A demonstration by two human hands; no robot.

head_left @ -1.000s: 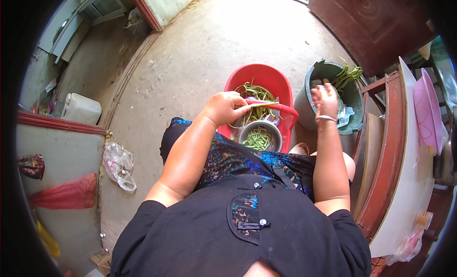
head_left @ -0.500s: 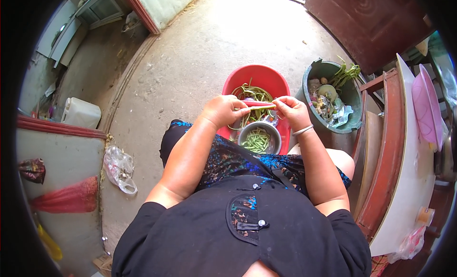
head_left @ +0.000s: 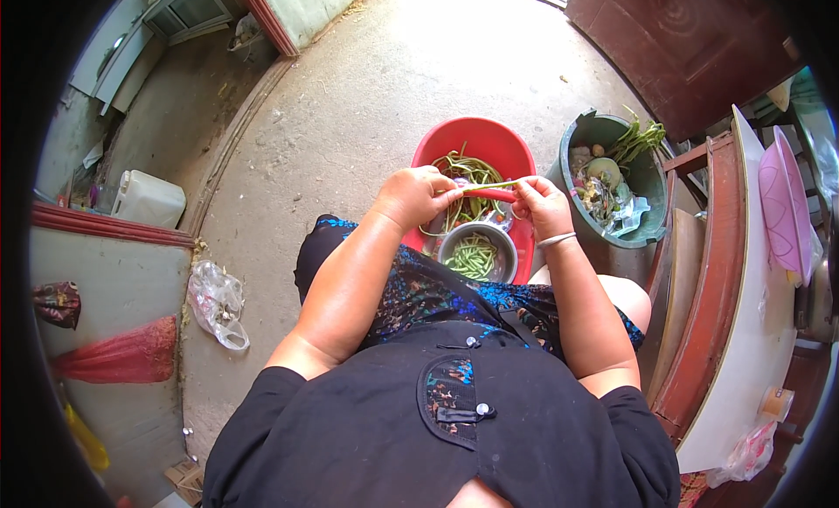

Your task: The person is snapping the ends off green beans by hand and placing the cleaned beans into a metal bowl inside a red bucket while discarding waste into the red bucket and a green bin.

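Observation:
Over a red plastic basin (head_left: 434,143), a long green bean (head_left: 491,186) is stretched between my two hands. My left hand (head_left: 418,196) pinches one end of it, and the other end is between the fingertips of my right hand (head_left: 543,203), which has a pale bangle at the wrist. Just below the bean lies a slim red thing (head_left: 491,194), also between the hands; its kind and which hand grips it are unclear. Whole long beans (head_left: 472,170) lie in the far part of the basin. Short cut bean pieces (head_left: 473,256) fill a grey metal bowl (head_left: 509,262) in its near part.
Right of the basin stands a green bucket (head_left: 641,241) with vegetable scraps and plastic waste. A red-brown wooden frame (head_left: 701,316) and a white board (head_left: 743,333) flank my right side. A clear plastic bag (head_left: 217,304) lies on the concrete floor (head_left: 288,176) at left.
The green bean has shifted from below the red thing to above it, tilting up toward my right hand. The red thing now sits nearer the right fingers. Both hands stay over the basin.

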